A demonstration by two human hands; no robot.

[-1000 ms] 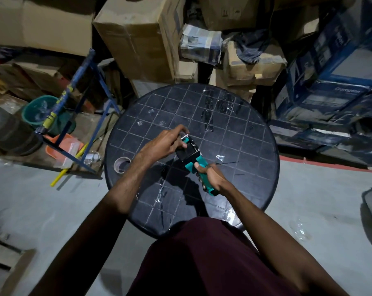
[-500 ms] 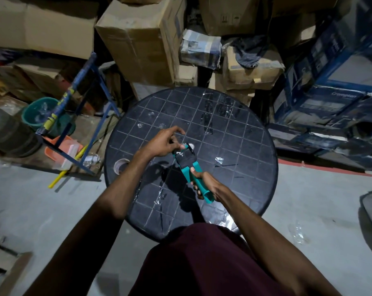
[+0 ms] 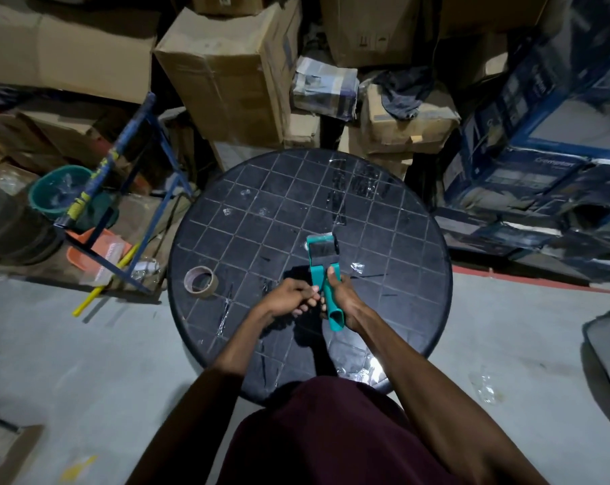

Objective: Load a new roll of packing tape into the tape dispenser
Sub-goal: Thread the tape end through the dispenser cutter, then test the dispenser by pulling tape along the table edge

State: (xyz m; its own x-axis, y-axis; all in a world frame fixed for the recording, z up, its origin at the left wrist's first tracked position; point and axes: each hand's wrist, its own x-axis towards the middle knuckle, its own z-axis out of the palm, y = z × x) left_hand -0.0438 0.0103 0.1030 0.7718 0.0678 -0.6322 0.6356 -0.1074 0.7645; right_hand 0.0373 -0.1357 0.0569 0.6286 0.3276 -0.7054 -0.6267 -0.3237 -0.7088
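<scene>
A teal tape dispenser [image 3: 322, 258] is held above the round black table [image 3: 394, 274], its dark roller head pointing away from me. My right hand [image 3: 343, 297] is wrapped around its handle. My left hand [image 3: 289, 299] is curled at the handle's left side, thumb and fingertips pinching the neck just below the head. A brown packing tape roll [image 3: 200, 280] lies flat near the table's left edge, well left of both hands. I cannot tell whether any tape sits in the dispenser.
Scraps of clear tape stick to the table top [image 3: 357, 267]. Cardboard boxes [image 3: 226, 71] are stacked behind, blue boxes [image 3: 527, 162] at the right. A blue metal frame [image 3: 128, 218] and a green bucket [image 3: 56, 190] stand on the left. The floor is grey concrete.
My left hand slid from the dispenser's head down to its neck. The dispenser swung from leaning left to pointing straight away, and came nearer to me.
</scene>
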